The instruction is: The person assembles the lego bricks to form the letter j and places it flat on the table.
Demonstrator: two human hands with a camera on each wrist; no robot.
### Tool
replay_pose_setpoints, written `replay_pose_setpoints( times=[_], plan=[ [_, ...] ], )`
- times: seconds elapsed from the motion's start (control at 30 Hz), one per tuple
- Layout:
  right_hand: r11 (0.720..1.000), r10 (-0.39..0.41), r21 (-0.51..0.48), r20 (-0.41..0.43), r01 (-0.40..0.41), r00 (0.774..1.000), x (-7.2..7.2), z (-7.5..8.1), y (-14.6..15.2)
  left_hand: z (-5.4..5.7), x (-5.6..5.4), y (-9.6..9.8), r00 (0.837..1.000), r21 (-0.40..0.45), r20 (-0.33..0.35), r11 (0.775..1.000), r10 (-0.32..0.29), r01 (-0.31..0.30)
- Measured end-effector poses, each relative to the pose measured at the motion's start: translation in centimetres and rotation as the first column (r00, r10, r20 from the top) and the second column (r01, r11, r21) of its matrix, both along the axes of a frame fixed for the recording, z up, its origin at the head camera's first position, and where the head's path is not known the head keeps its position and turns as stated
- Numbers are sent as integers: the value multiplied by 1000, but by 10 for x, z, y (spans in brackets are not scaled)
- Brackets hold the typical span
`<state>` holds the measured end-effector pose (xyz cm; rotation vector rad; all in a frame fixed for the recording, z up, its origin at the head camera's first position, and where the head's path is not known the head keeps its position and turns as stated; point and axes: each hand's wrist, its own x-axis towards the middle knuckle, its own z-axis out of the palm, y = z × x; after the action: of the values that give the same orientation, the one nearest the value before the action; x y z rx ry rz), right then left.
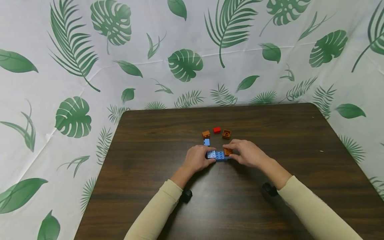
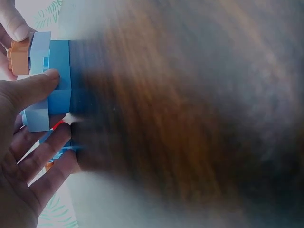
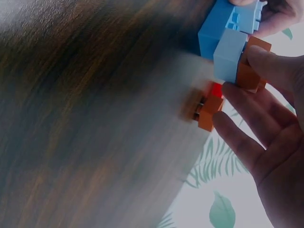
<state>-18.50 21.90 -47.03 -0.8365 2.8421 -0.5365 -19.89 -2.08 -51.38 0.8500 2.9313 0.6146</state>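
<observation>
Right hand [image 1: 244, 152], three orange bricks [image 1: 228, 152], one pinched, one red brick [image 1: 217, 130]

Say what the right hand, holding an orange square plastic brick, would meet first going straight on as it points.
Probably the left hand, which grips the light-blue square plastic brick; depth is unclear, so the right hand might pass above it.

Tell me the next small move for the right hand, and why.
I'd probably press the orange brick down with the right hand: it pinches that brick over a light-blue brick, a slight gap seems to show between them, and the left hand grips the blue stack to steady it.
</observation>
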Motion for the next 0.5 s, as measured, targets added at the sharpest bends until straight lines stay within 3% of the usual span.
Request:
replay_pose_setpoints(
  times=[0.5],
  plan=[
    [999, -17, 42, -1, 17, 1000, -1, 1, -2, -1, -2, 1, 1000, -3, 7, 1000, 1, -1]
  ],
)
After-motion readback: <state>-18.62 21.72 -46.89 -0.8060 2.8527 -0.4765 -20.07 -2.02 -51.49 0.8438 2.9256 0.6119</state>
